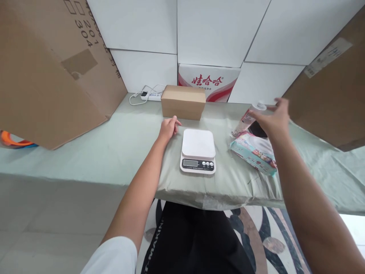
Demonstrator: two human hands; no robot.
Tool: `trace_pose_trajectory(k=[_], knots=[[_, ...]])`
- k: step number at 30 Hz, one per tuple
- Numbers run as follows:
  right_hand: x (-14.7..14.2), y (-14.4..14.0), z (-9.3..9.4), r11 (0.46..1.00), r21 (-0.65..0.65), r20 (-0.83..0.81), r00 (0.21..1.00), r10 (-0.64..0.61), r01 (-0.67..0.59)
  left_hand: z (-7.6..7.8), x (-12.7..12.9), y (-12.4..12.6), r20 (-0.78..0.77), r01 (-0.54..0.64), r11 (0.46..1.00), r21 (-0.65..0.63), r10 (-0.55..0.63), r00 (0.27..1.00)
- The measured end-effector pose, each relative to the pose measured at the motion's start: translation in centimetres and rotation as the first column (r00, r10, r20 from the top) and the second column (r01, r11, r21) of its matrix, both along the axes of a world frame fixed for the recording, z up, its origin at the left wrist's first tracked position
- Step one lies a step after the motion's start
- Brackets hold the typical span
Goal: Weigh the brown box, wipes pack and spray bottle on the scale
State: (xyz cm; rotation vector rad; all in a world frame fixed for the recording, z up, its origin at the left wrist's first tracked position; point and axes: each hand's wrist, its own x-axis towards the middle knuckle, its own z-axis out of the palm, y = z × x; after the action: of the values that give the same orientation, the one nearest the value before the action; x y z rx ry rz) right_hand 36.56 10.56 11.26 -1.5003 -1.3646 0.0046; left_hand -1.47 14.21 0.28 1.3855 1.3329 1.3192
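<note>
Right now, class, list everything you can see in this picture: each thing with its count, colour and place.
kitchen scale: 1, white, middle of the table, front
small box: 1, brown cardboard, behind the scale
bottle: 1, clear with a white cap, lying right of the scale
tissue pack: 1, pale blue, patterned, right front
power strip: 1, white, back by the wall
printed carton: 1, white and red, against the wall
large cardboard sheets: 2, brown, left and right
table cover: 1, pale green
left hand: resting on the cover
right hand: open, over the bottle
</note>
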Motion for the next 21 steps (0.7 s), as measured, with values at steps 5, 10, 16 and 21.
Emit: trace_pose_trajectory(k=[5, 10, 16, 21], knots=[[-7.1, -1.8, -0.3, 0.942, 0.276, 0.287, 0.952, 0.11, -0.192, 0.0, -1.4, 1.5, 0.067, -0.388, 0.909, 0.154, 0.382, 0.922], [-13.5, 4.9, -5.3, 0.901, -0.05, -0.251, 0.878, 0.407, -0.432, -1.3, -2.3, 3.5, 0.055, -0.378, 0.909, 0.174, 0.374, 0.926], [-14.8, 12.0, -7.4, 0.754, -0.313, -0.708, 0.671, 0.22, -0.578, -2.6, -2.5, 4.4, 0.104, -0.164, 0.985, 0.062, 0.157, 0.982], [-14.3, 12.7, -7.3, 0.623, -0.277, -0.77, 0.557, 0.311, -0.732, -2.7, -3.8, 5.3, 0.113, -0.106, 0.992, 0.066, 0.098, 0.989]])
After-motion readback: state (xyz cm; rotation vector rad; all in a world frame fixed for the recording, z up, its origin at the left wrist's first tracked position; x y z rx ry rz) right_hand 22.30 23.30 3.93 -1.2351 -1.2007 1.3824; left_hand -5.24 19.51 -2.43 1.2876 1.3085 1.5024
